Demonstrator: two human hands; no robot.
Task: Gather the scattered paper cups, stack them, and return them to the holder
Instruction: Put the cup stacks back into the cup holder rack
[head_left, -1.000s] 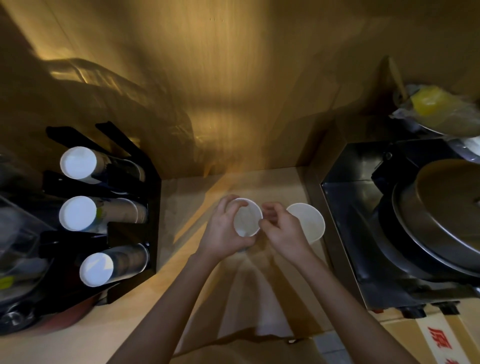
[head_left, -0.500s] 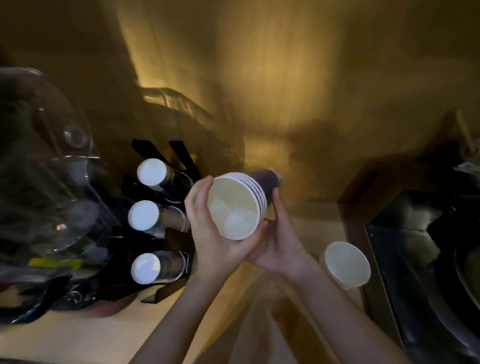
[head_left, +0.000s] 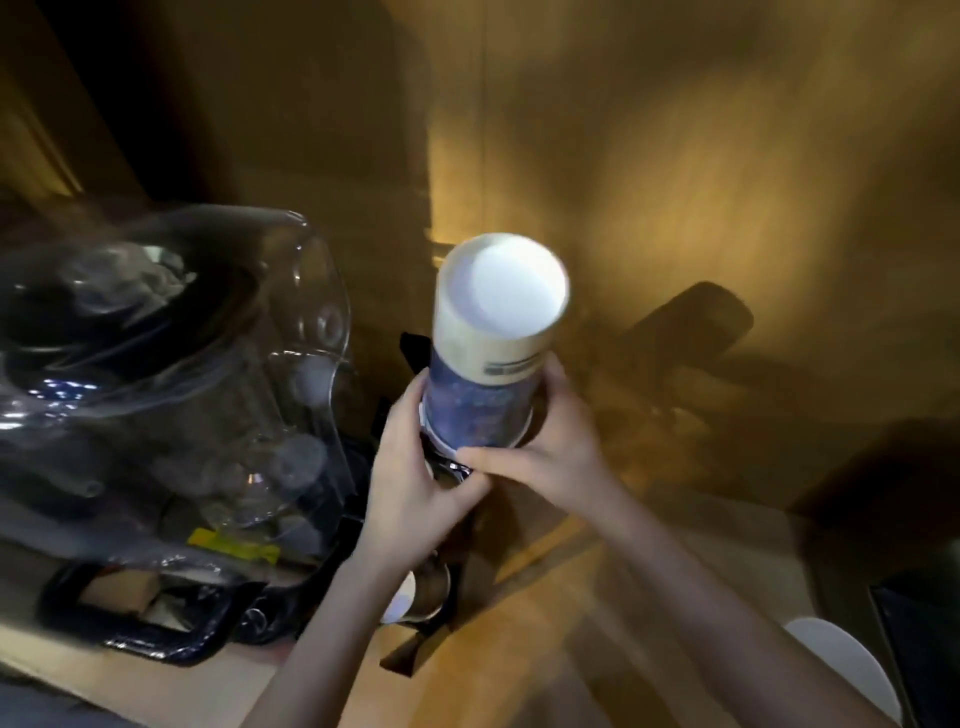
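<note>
Two hands on one item, as I read the head view. Stack of paper cups (head_left: 488, 358): white base toward me, tilted, blue print on its lower wall, barcode strip above that. My left hand (head_left: 410, 478) curls round its lower left side; my right hand (head_left: 545, 457) wraps the lower right, thumb across the front. Both grasp the stack. The stack's mouth end is hidden behind my fingers, so I cannot tell whether it has entered the black cup holder (head_left: 441, 587) directly beneath the grip. One held cup base (head_left: 400, 605) shows below my left wrist, blurred. Left of the grip: clear domed container (head_left: 208, 389), smeared by motion. Lower right of the grip: single white cup (head_left: 841, 670), cut off by my right forearm.
</note>
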